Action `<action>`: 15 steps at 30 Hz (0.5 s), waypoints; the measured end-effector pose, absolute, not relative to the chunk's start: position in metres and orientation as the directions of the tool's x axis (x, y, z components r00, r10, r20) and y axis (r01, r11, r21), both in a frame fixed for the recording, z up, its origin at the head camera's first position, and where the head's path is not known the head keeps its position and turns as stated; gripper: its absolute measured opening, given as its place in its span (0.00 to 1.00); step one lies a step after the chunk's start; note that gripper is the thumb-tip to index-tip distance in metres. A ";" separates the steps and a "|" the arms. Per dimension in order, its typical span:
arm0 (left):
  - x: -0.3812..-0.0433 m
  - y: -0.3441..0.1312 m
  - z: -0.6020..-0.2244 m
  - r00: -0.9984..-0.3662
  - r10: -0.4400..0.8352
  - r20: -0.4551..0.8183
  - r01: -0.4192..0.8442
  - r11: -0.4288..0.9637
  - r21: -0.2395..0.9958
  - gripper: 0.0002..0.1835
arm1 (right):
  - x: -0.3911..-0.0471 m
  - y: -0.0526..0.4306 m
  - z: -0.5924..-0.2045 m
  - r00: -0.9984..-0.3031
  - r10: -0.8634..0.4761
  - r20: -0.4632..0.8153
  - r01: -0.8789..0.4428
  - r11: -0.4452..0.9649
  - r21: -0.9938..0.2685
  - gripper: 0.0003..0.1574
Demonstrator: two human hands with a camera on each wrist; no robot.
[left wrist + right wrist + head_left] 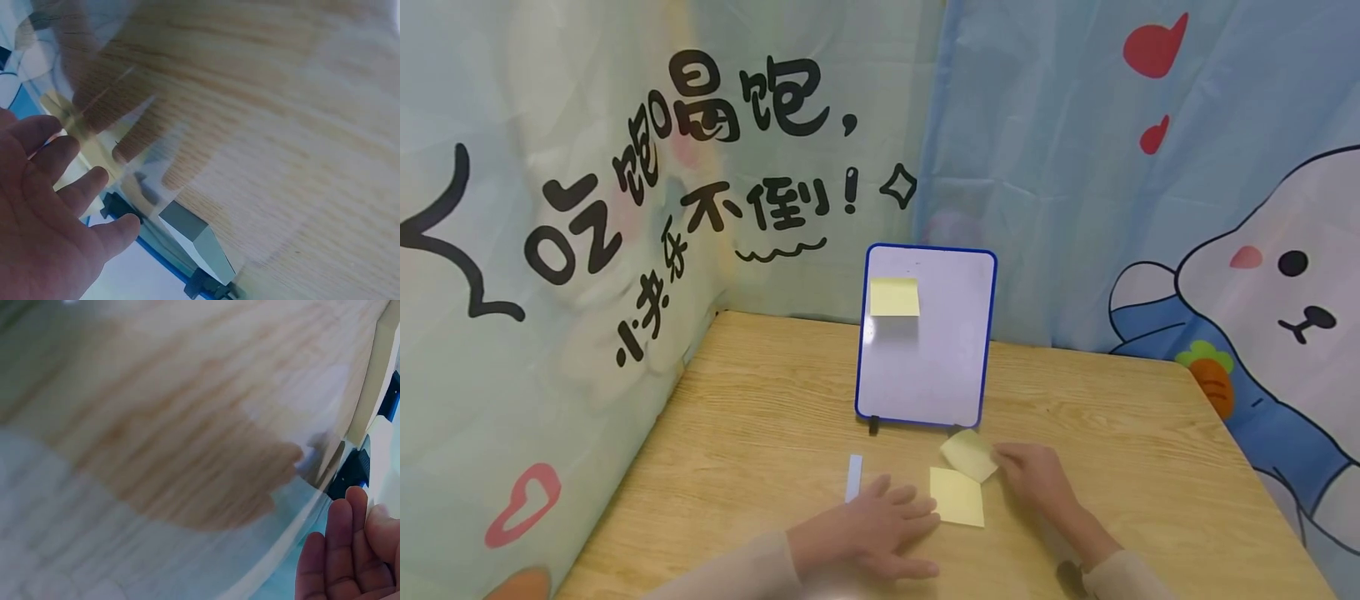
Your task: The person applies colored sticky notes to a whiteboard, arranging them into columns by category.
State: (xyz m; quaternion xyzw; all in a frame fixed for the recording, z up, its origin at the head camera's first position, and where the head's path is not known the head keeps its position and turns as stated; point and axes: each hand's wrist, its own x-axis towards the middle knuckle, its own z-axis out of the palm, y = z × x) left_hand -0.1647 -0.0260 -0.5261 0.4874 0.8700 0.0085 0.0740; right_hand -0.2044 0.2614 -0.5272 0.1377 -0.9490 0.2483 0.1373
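A square yellow sticky note [968,456] is pinched at its right corner between the thumb and fingers of my right hand [1028,477], just in front of the whiteboard. Below it lies a pad of yellow sticky notes [957,498] on the table, overlapped slightly at its top by the held note. My left hand [886,527] is spread out, palm down, with straight fingers. Its fingertips reach the pad's left edge; whether they touch it I cannot tell. In the right wrist view the right hand's fingers [340,550] lie together against the thumb.
A small whiteboard [951,333] with a blue frame stands on black feet, another yellow sticky note [894,297] stuck on its upper left. A pale slim block [197,240] lies left of the pad. Printed curtains [1022,167] enclose the wooden table [760,375] behind and at the left.
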 end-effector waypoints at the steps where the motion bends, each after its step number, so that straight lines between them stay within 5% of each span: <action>1: -0.164 -0.026 -0.526 -0.514 0.849 -0.122 0.846 0.525 0.087 0.40 | -0.204 0.262 -0.528 -0.923 -0.194 0.333 -0.331 0.839 -0.431 0.08; 15: -0.166 -0.025 -0.529 -0.517 0.847 -0.126 0.846 0.528 0.075 0.40 | -0.205 0.268 -0.532 -0.917 -0.191 0.351 -0.336 0.843 -0.421 0.08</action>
